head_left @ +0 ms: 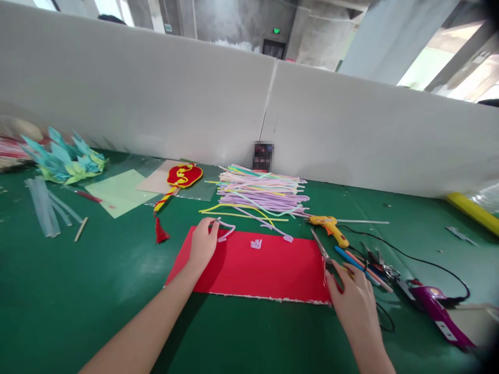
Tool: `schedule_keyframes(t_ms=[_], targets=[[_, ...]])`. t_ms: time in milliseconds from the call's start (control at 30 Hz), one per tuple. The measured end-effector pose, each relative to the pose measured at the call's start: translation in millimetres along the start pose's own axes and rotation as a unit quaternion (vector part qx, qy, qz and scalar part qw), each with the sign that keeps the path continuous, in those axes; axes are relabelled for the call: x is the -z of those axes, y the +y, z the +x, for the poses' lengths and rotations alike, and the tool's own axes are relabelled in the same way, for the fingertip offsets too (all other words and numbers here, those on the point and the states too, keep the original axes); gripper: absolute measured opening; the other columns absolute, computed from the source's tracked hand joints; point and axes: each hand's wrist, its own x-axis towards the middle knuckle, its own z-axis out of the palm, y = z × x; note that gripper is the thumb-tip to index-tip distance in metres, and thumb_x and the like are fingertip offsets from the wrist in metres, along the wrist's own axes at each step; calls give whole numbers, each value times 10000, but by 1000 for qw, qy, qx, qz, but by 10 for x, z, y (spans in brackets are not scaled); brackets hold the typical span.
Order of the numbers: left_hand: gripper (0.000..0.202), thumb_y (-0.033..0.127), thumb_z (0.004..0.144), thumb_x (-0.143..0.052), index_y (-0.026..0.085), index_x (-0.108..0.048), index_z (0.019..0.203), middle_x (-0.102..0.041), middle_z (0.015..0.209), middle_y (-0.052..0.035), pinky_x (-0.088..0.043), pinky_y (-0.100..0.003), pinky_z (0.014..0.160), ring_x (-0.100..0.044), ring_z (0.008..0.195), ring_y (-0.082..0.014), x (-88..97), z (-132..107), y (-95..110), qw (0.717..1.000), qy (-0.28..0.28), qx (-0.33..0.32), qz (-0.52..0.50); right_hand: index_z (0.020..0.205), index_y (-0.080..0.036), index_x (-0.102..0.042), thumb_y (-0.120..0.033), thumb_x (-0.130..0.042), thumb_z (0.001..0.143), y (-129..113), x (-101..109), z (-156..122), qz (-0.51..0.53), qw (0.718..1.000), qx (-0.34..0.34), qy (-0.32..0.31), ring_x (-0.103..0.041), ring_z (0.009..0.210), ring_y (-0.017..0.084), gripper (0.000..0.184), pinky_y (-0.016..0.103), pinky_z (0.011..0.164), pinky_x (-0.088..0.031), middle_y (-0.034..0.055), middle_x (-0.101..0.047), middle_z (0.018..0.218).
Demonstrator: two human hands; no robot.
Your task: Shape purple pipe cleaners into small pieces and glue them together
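My left hand pinches a bent lilac pipe cleaner over the upper left of a red board. At the board's right edge, my right hand has its fingers curled about the handles of a pair of scissors. The blades point away from me, and the handles are partly hidden by my fingers. Several short lilac pieces lie together near the board's upper middle. Behind it sits a bundle of pastel pipe cleaners, and a curled lilac end reaches the board's far edge.
Right of the board lie a yellow glue gun, pens, a purple corded tool and a black cord. On the left are a red fan-shaped ornament, green paper and blue folded-paper petals. A white partition stands behind.
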Motion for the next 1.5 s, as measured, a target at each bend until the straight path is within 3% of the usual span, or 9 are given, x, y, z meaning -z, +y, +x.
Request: schedule_keyframes(t_ms=[67,133,233,433,733,833,1100,1267,1500], targets=[[239,305,851,-367,191,-547,961,-612,1025,-83,-418,-323,829,-551,990,-218,-12,38,-45,1000,2,-9,15,1208,-205,-501,-473,-433,810,-139,4,-31,18,997,67,-28,-437,1130,324,485,466,886,-387,145,-454,1246],[294,297,860,-354,181,-512,1079,-586,1104,-93,-409,-330,869,-533,1039,-209,-38,53,-73,999,1,-22,26,1291,-272,-397,-511,-451,793,-292,-1,-78,37,981,158,-103,-350,1221,316,555,501,956,-324,86,-376,1350],[333,299,861,-362,176,-482,1146,-571,1139,-99,-395,-347,902,-521,1066,-209,-70,56,-83,998,-6,-37,51,1332,-341,-299,-551,-438,786,-423,-24,-130,38,965,202,-164,-304,1259,312,602,577,1003,-205,28,-323,1398],[306,287,860,-367,186,-519,1106,-585,1128,-82,-400,-345,906,-527,1061,-206,-109,90,-42,998,-3,-32,49,1346,-354,-252,-559,-413,797,-355,-63,-29,44,960,197,-196,-260,1285,293,609,588,1021,-152,9,-277,1420],[287,256,836,-422,195,-516,1100,-575,1127,-79,-414,-353,889,-525,1052,-215,-114,68,-5,997,1,-44,62,1294,-364,-364,-506,-447,805,-291,-51,146,108,952,181,-221,-268,1285,272,516,571,1040,-129,1,-324,1400],[270,248,817,-459,225,-527,1077,-562,1114,-61,-415,-342,884,-527,1035,-205,-96,33,29,993,-1,-86,79,1243,-331,-448,-421,-378,865,-204,-42,176,157,947,144,-241,-302,1274,234,395,535,1048,-174,4,-377,1371],[216,216,775,-522,228,-580,983,-528,1146,-51,-374,-383,921,-487,1064,-231,-126,8,7,976,-19,-148,161,1182,-234,-527,-314,-375,853,47,-21,270,199,955,51,-215,-446,1182,209,371,402,979,-386,40,-519,1256],[173,201,782,-510,193,-580,940,-541,1078,-67,-422,-345,865,-526,993,-210,-129,23,-19,984,-16,-117,134,1125,-235,-572,-202,-311,826,181,-28,288,197,956,82,-203,-478,1153,189,398,375,967,-406,24,-545,1226],[99,162,783,-494,186,-585,753,-550,984,-64,-468,-313,765,-570,876,-195,-133,30,-43,992,-8,-98,82,1036,-244,-616,-292,-399,812,294,-45,275,187,967,70,-159,-542,1079,216,315,377,901,-456,37,-601,1153]])
